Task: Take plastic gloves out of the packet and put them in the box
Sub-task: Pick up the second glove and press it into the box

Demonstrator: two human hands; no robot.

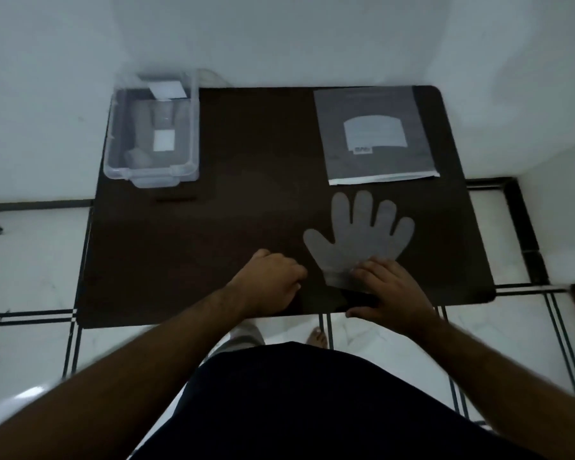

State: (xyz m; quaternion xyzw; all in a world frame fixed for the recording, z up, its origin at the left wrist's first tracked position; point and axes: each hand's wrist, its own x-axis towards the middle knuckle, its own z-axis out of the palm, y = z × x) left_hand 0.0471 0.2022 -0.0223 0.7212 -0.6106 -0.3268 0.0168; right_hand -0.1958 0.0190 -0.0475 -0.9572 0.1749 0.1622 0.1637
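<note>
Glove (359,234) lay flat on table (229,210) below packet (374,134), digits pointing away; my right hand (392,290) fingers spread, pressing cuff; left hand (273,277) curled beside, empty; box (151,134) far left.

A wide strip of bare bench (246,200) is lying open through the middle, running from the near edge up toward the far edge, with nothing standing in it. The clear box (151,131) is sitting at the far left corner with its top open and its walls rising around it, while the flat packet (375,134) is taking up the far right and the glove (359,234) is lying flat just in front of it. Both hands are resting near the front edge, the left hand (269,280) beside the glove's thumb and the right hand (392,290) covering its cuff, so the near right is crowded.
</note>
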